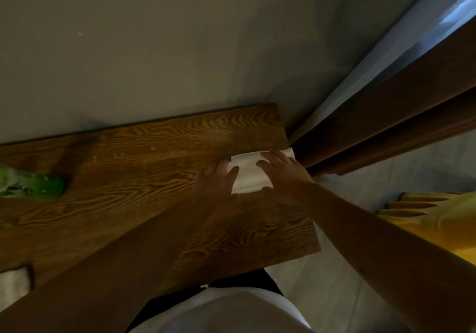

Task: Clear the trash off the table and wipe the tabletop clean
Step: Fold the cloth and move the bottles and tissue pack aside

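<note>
Two hands at work: both press flat on one white cloth at the far right end of the bench.
Bench [128, 167]: dark wood-grain top, long axis running left to right along the grey wall [154, 49]; its right end stops just beside a brown curtain [386, 116].
Green packet [28, 184]: lies at the left edge of the view on the bench, well apart from the hands; it looks like trash not yet cleared.
White cloth [248, 175]: folded into a rough rectangle, long axis running from the near left towards the far right corner, its far end at the bench's right edge.
Left hand [219, 180]: open, palm down, fingers spread on the cloth's left end.
Right hand [282, 171]: open, palm down, fingers laid over the cloth's right side; neither hand grips it.
Pale item [13, 286]: at the near left corner, cut off by the frame; I cannot tell what it is.
Risk, edge: a stroke carried further right would likely push the cloth off the bench end, since it already sits at the edge.
Risk, fold: uneven pressure from flat palms could bunch the cloth, leaving streaks.
Risk, order: wiping left before the packet is removed would drag crumbs against it.
</note>
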